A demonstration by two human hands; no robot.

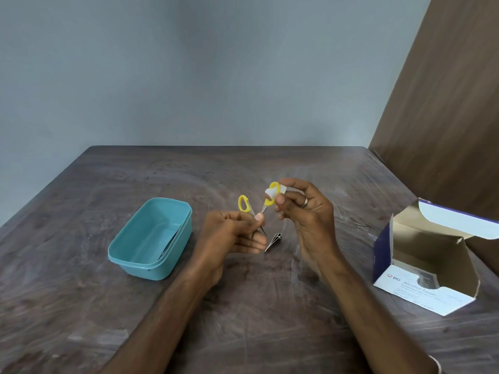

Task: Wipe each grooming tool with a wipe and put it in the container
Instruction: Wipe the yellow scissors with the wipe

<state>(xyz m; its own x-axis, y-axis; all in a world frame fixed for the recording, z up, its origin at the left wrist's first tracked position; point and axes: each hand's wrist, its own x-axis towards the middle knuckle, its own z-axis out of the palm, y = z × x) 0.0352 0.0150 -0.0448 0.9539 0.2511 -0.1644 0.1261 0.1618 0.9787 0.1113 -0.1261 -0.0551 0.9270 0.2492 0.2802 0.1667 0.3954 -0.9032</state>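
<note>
Small scissors with yellow handles [244, 203] are held up above the table, handles spread apart. My left hand [232, 233] pinches them near the blades, points downward. My right hand [302, 209] pinches a white wipe [271, 192] round the right yellow handle loop. A small metal grooming tool [274, 240] lies on the table just below and between my hands. To the left stands a teal plastic container [151, 238], with a slim metal tool [171, 244] lying inside it.
An open box of alcohol swabs [421, 271] stands at the right, flap raised. The dark wooden table [243, 306] runs back to a grey wall; a brown panel rises at the far right.
</note>
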